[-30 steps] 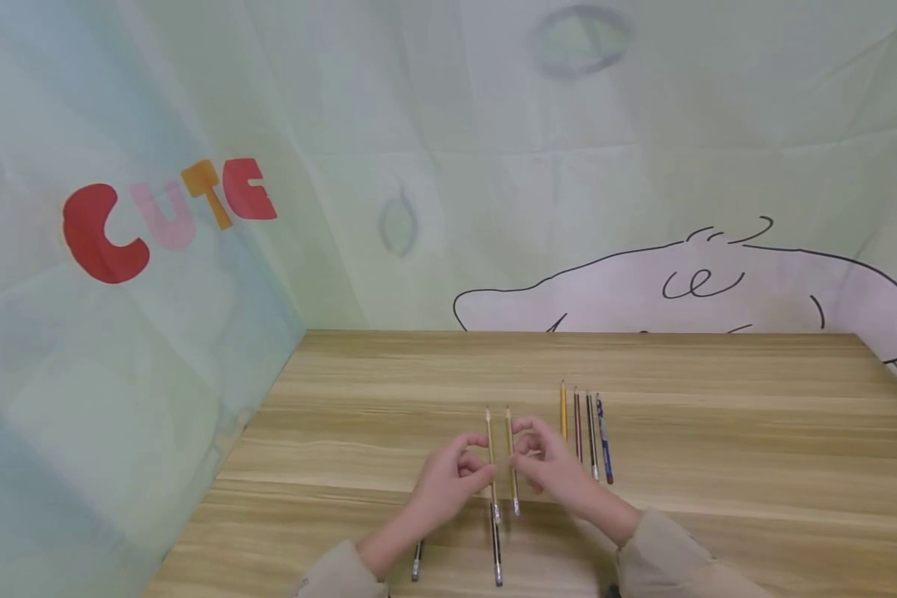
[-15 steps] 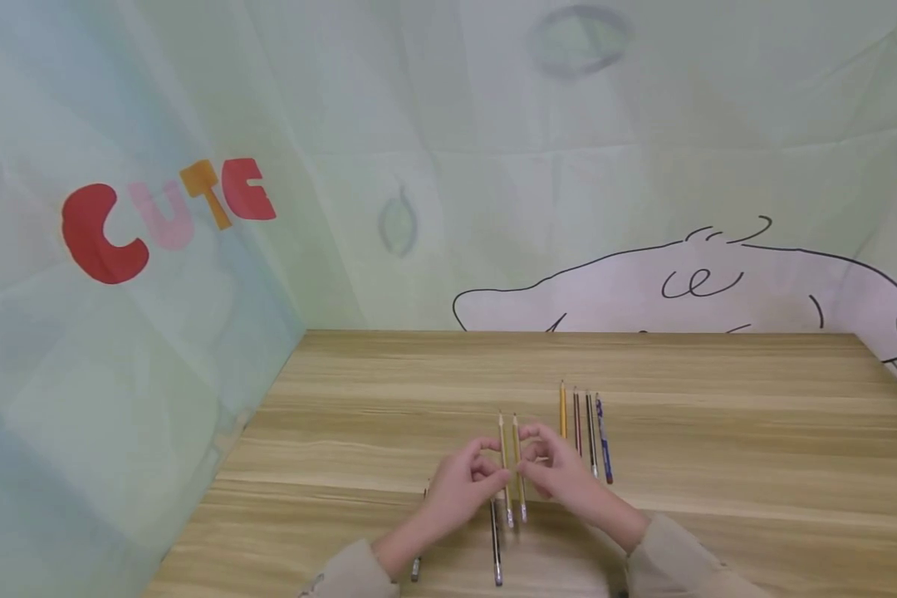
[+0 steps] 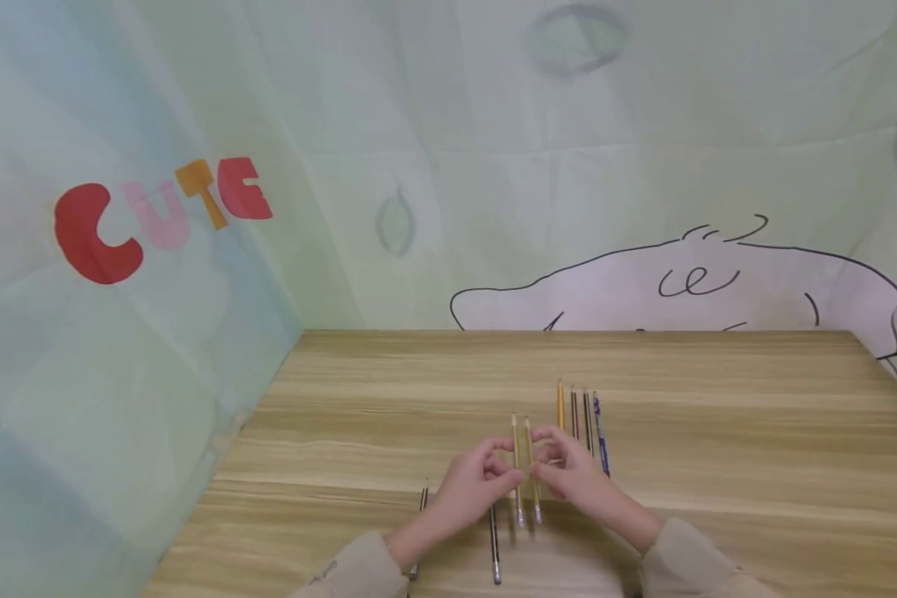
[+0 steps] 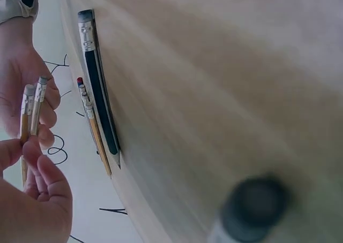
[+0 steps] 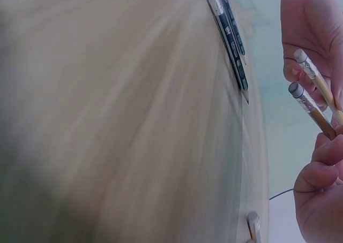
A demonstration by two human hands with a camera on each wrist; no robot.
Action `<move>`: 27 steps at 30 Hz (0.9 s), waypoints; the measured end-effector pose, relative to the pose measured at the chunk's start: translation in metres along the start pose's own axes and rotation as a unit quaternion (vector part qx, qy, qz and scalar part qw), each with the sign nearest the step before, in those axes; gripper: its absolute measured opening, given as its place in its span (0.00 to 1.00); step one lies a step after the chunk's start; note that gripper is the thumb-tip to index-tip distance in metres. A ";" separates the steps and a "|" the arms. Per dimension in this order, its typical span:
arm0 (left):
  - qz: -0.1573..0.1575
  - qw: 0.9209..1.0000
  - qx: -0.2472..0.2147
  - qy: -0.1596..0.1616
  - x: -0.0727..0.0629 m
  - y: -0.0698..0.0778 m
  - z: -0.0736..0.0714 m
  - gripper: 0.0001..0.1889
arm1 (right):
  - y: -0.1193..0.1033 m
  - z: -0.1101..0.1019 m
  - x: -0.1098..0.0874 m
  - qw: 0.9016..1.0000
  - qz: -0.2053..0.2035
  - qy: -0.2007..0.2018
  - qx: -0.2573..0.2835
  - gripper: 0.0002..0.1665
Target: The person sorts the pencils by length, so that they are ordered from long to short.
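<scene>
Since both hands have shifted right in frame over the last second, their pencils sit closer together. Left hand [image 3: 474,482] pinches a slim yellow wooden pencil with silver ferrule [image 3: 519,503]; right hand [image 3: 574,477] pinches its yellow twin [image 3: 536,500]; fingers curled. Pair is lower centre, near-parallel, nearer the row of four mixed-colour pencils [image 3: 601,436]. Reads as side-by-side alignment, not yet set down.

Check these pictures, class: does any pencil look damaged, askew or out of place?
Nothing really stands out. Two dark pencils lie apart from the row of four pencils, a loose layout rather than a fault. The left hand and right hand each hold a yellowish pencil.
</scene>
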State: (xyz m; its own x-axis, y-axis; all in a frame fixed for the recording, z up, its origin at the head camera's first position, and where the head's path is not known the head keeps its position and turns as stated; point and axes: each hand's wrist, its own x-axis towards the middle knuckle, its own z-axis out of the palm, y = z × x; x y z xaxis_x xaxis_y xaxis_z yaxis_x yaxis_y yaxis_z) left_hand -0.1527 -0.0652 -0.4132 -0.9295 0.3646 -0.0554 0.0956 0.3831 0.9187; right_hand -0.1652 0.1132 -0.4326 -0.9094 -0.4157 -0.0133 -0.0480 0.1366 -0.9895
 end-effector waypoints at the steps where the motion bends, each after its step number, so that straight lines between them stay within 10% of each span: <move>1: -0.001 1.000 0.000 -0.001 0.001 0.001 0.001 0.21 | 0.001 -0.002 -0.001 1.000 -0.001 0.003 -0.001 0.23; 27: -0.012 0.999 0.038 -0.011 0.069 0.034 0.051 0.20 | 0.002 -0.080 -0.038 0.991 0.012 0.117 -0.060 0.25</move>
State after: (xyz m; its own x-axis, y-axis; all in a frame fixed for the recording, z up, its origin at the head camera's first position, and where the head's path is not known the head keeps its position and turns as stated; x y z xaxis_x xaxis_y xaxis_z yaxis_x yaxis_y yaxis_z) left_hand -0.1957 0.0167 -0.4056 -0.9237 0.3731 -0.0866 0.1010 0.4552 0.8847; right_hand -0.1635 0.2015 -0.4228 -0.9809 -0.1940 0.0116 -0.0618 0.2548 -0.9650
